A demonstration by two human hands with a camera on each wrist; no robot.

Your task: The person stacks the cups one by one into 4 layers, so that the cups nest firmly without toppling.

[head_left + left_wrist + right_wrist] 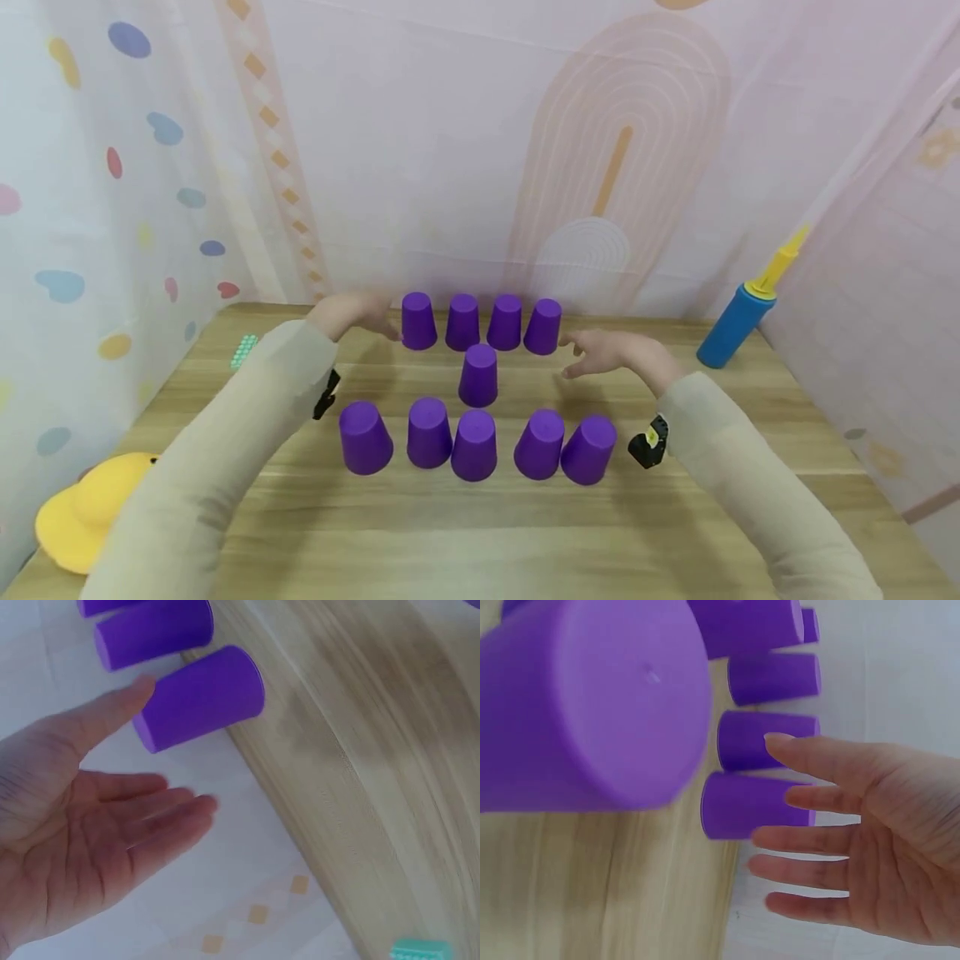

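your left hand (358,315) hovers at the left end of the back row of purple cups (480,322), fingers straight and spread, holding nothing. in the left wrist view the palm (82,840) faces the leftmost back cup (199,699), with the thumb tip just beside its base; whether it touches, you cannot tell from here. your right hand (606,353) mirrors it at the right end of that row, released too, fingers extended toward the rightmost back cup (543,327). in the right wrist view the fingertips (780,742) overlap the ends of two cups (761,772), but contact is not clear.

the back row has four cups standing upside down, side by side, near the far edge of the wooden table (480,533). a single cup (478,375) stands alone just in front of the row, about midway. closer to you is a front row of five cups (474,442), also upside down (the two on the right lean against each other, and the middle pair touch as well).

off to the right, near the wall, a blue hand pump with a yellow handle (738,317) stands tilted. a yellow hat (82,508) lies at the table's near left corner, and a small mint-green thing (243,351) lies near the far left edge, behind your left sleeve (225,450).
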